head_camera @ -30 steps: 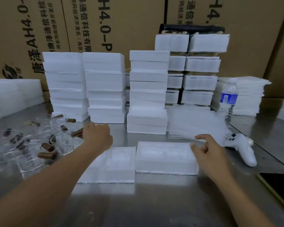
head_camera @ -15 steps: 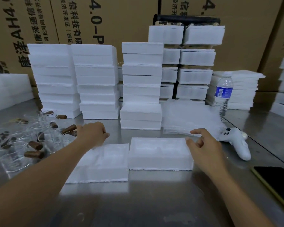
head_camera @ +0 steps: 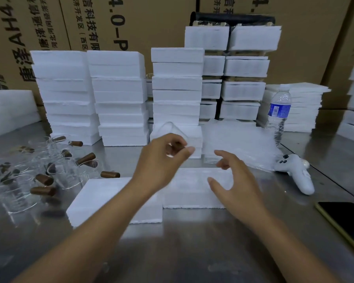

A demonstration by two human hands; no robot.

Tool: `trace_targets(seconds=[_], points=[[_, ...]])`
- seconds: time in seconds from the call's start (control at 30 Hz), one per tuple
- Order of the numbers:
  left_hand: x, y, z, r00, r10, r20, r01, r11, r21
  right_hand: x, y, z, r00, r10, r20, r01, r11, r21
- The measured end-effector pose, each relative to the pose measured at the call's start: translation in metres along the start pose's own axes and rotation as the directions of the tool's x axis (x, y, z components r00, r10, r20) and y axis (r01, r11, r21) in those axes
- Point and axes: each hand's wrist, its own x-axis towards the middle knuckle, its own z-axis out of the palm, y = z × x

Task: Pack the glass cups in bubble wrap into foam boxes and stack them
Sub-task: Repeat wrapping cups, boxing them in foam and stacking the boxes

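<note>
Left hand (head_camera: 161, 160): mid-frame, pinching a clear glass cup (head_camera: 173, 132) by its brown handle.
Right hand (head_camera: 238, 186): fingers spread and curved, holding nothing.
Boxes (head_camera: 194, 193): two white grainy foam blocks below the hands, on the shiny steel table (head_camera: 192, 252).
Bubble wrap (head_camera: 237, 144): flat clear sheets, centre right.
Cups (head_camera: 39, 170): clear heap, left.

Steel table (head_camera: 192, 252), printed cardboard cartons (head_camera: 151, 21) behind (Chinese lettering)

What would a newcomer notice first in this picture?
Tall stacks of white foam boxes fill the back of the table. In the centre, the left hand holds a clear cup; the right hand is open beside it. More cups lie at the left.
</note>
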Motion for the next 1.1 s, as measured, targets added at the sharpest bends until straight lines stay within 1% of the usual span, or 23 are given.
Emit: trace_targets(seconds=[0.07, 0.2, 0.3, 0.4, 0.43, 0.53, 0.63, 0.67, 0.7, 0.77, 0.83, 0.87, 0.93, 0.97, 1.03, 1.1], points=[[-0.014, 0.014, 0.012, 0.999, 0.024, 0.031, -0.021, 0.995, -0.1, 0.0, 0.0, 0.001, 0.999, -0.015, 0.03, 0.014, 1.0, 0.02], [-0.032, 0.026, 0.032, 0.995, 0.052, 0.081, -0.032, 0.974, -0.223, 0.002, -0.001, 0.004, 0.999, -0.042, -0.004, 0.042, 0.991, 0.127], [-0.036, 0.028, 0.04, 0.993, 0.057, 0.108, -0.029, 0.969, -0.247, 0.002, -0.001, 0.007, 0.999, -0.045, -0.017, 0.048, 0.984, 0.173], [-0.039, 0.026, 0.043, 0.987, 0.075, 0.142, -0.036, 0.966, -0.257, 0.004, -0.004, 0.007, 1.0, 0.014, 0.006, -0.015, 0.981, 0.193], [-0.041, 0.026, 0.045, 0.985, 0.086, 0.148, -0.046, 0.965, -0.258, 0.004, -0.005, 0.007, 0.999, 0.038, 0.004, -0.038, 0.984, 0.175], [-0.045, 0.024, 0.049, 0.979, 0.122, 0.161, -0.08, 0.965, -0.248, 0.005, -0.006, 0.01, 0.998, 0.037, -0.051, -0.037, 0.999, 0.004], [-0.046, 0.023, 0.051, 0.973, 0.173, 0.153, -0.13, 0.958, -0.256, 0.005, -0.003, 0.01, 0.996, 0.045, -0.079, -0.049, 0.997, -0.052], [-0.045, 0.021, 0.05, 0.972, 0.19, 0.138, -0.147, 0.95, -0.276, 0.006, -0.003, 0.01, 0.993, 0.076, -0.09, -0.078, 0.997, -0.025], [-0.044, 0.02, 0.048, 0.973, 0.205, 0.104, -0.166, 0.939, -0.301, 0.008, -0.004, 0.011, 0.988, 0.116, -0.104, -0.111, 0.993, 0.05], [-0.038, 0.012, 0.045, 0.98, 0.196, -0.023, -0.193, 0.922, -0.335, 0.011, -0.006, 0.011, 0.975, 0.193, -0.105, -0.159, 0.949, 0.271], [-0.031, 0.004, 0.04, 0.987, 0.103, -0.124, -0.143, 0.915, -0.376, 0.015, -0.008, 0.01, 0.97, 0.236, -0.058, -0.189, 0.883, 0.43], [-0.027, 0.0, 0.037, 0.992, 0.031, -0.121, -0.079, 0.903, -0.422, 0.017, -0.009, 0.009, 0.969, 0.244, -0.028, -0.202, 0.857, 0.475], [-0.022, -0.009, 0.034, 0.994, -0.109, -0.014, 0.086, 0.851, -0.518, 0.019, -0.012, 0.006, 0.965, 0.26, 0.032, -0.239, 0.821, 0.518], [-0.02, -0.012, 0.034, 0.987, -0.152, 0.056, 0.158, 0.818, -0.554, 0.019, -0.012, 0.005, 0.962, 0.267, 0.057, -0.256, 0.81, 0.528], [-0.02, -0.018, 0.036, 0.968, -0.162, 0.194, 0.248, 0.755, -0.607, 0.016, -0.013, 0.004, 0.958, 0.27, 0.093, -0.275, 0.783, 0.557], [-0.022, -0.021, 0.041, 0.939, -0.123, 0.32, 0.312, 0.694, -0.649, 0.014, -0.015, 0.004, 0.955, 0.268, 0.128, -0.291, 0.765, 0.574]])
